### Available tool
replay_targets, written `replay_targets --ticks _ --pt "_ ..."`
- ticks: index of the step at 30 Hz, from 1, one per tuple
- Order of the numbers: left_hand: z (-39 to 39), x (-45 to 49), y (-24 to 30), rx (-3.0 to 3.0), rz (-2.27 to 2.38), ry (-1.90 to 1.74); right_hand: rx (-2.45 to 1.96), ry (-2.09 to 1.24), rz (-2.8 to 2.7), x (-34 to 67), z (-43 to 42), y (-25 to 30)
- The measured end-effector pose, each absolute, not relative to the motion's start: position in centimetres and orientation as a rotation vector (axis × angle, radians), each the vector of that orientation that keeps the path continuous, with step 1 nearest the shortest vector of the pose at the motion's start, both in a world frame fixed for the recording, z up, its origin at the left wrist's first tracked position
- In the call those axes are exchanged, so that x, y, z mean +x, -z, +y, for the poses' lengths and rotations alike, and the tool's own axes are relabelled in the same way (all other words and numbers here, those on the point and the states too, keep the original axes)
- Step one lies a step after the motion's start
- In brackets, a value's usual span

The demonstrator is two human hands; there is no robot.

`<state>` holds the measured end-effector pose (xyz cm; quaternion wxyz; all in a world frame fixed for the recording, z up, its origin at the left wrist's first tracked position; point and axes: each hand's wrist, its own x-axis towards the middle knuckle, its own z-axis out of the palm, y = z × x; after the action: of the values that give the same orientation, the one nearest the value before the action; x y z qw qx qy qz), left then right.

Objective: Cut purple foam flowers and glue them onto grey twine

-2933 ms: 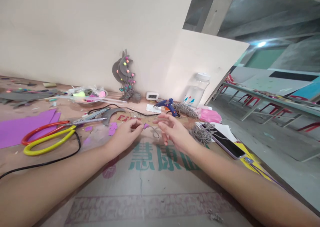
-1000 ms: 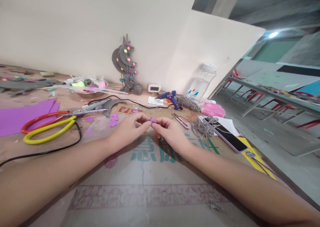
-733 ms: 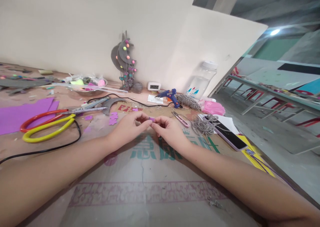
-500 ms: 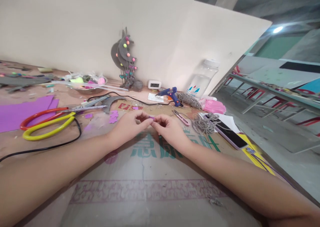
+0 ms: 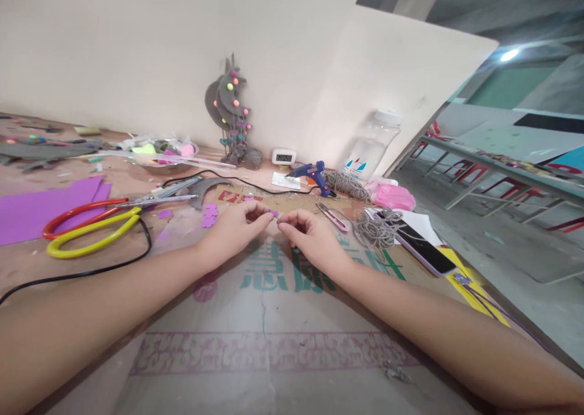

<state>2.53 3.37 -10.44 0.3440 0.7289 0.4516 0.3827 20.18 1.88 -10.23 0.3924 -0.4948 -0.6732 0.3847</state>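
A small purple piece (image 5: 274,213), perhaps foam, pokes out between the thumb and fingertips of my left hand (image 5: 239,225), which is pinched shut on it. Close by on the right, the fingertips of my right hand (image 5: 312,235) are pinched together; whether anything is between them is too small to make out. A narrow gap separates the two hands, above a printed cardboard sheet (image 5: 228,311). Left of my left hand lie small purple cut-outs (image 5: 210,215). A pink-handled cutter or snips (image 5: 333,217) rests beyond my right hand.
Red-and-yellow-handled scissors (image 5: 93,226) and purple sheets (image 5: 50,208) lie left. A blue glue gun (image 5: 314,174), white clock (image 5: 283,157), grey moon ornament (image 5: 228,104) and clear bottle (image 5: 369,147) stand behind. Grey cord (image 5: 376,229) and a phone (image 5: 422,244) are right.
My hands have come slightly apart, and the purple piece now shows at my left fingertips, clear of the right hand. The view has shifted a little.
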Motion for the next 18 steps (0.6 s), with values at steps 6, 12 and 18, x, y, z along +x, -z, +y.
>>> replay_targets --ticks 6,12,18 --pt "3.44 2.59 10.46 1.881 1.174 -1.005 -1.258 -0.954 -1.730 20.18 1.75 9.86" --pt "3.59 2.46 10.53 1.857 1.101 -0.983 -1.232 -0.921 -1.796 20.10 1.66 9.92" --pt "3.75 2.42 10.68 1.800 1.081 -0.954 -1.243 -0.932 -1.747 20.03 1.77 10.07"
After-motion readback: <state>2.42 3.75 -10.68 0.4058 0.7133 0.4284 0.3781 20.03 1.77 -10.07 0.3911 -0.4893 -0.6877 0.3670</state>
